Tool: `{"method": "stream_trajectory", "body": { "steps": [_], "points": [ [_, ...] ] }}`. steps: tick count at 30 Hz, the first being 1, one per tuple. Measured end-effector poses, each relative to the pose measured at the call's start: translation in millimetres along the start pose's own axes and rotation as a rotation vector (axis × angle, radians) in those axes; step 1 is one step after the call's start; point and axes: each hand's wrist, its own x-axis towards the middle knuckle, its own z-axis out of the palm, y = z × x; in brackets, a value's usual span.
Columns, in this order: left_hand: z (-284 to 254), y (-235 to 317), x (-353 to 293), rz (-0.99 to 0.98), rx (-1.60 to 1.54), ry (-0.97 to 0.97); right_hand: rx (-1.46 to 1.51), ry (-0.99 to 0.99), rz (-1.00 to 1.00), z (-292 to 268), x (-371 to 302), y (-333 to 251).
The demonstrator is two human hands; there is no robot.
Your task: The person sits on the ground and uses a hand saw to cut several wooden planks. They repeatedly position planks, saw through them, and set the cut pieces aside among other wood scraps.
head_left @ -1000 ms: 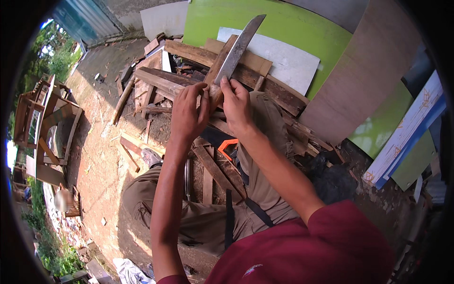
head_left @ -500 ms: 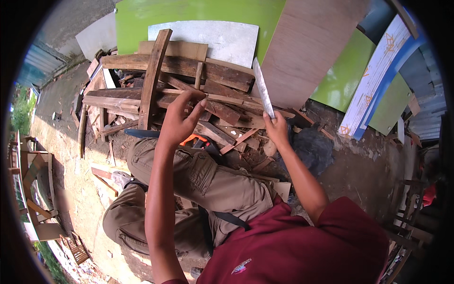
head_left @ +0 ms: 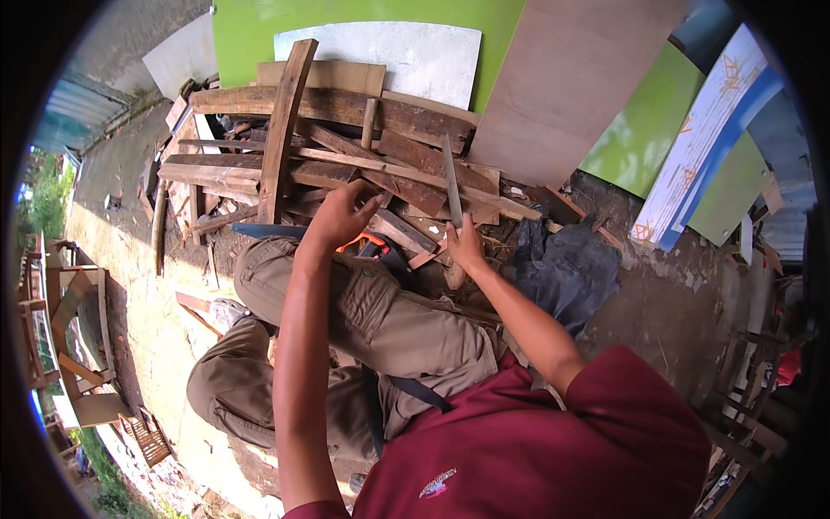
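Note:
My right hand [head_left: 467, 245] grips the lower end of a long, flat, tapered metal file [head_left: 452, 183], its narrow tip pointing up and away over the wood pile. Above my raised knee hovers my left hand [head_left: 341, 214], fingers loosely curled and thumb apart from them, with nothing visible in it. Just beyond that knee lies a saw; its blue blade [head_left: 270, 231] shows left of my left wrist. An orange and black handle [head_left: 373, 246] appears on the wrist's right, and the stretch between is hidden by my arm and leg.
Scrap timber [head_left: 406, 173] is heaped in front of me, with an upright plank [head_left: 287, 130] leaning over it. A black plastic bag [head_left: 566, 272] lies right of my right hand. Painted panels [head_left: 596, 78] lean along the back. Wooden frames [head_left: 78, 337] stand at far left.
My right hand has come left and closer to my left hand, bringing the file along and turning it more edge-on. My left hand has dropped slightly, its thumb and fingers nearer each other.

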Motion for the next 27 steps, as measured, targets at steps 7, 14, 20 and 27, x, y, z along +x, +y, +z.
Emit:
{"method": "stream_trajectory", "body": {
  "steps": [7,14,20,27],
  "points": [
    [0,-9,-16,-0.033,0.071,0.012,0.105,0.075,-0.007,-15,-18,1],
    [2,-3,-16,-0.048,0.087,-0.024,-0.078,0.317,-0.388,-70,13,-10],
    [6,-11,-20,0.0,0.068,0.015,-0.462,-0.06,-0.262,-123,60,-19],
    [-19,1,-28,0.063,-0.003,0.132,-0.439,0.034,-0.582,-113,107,-20]
  ]
}}
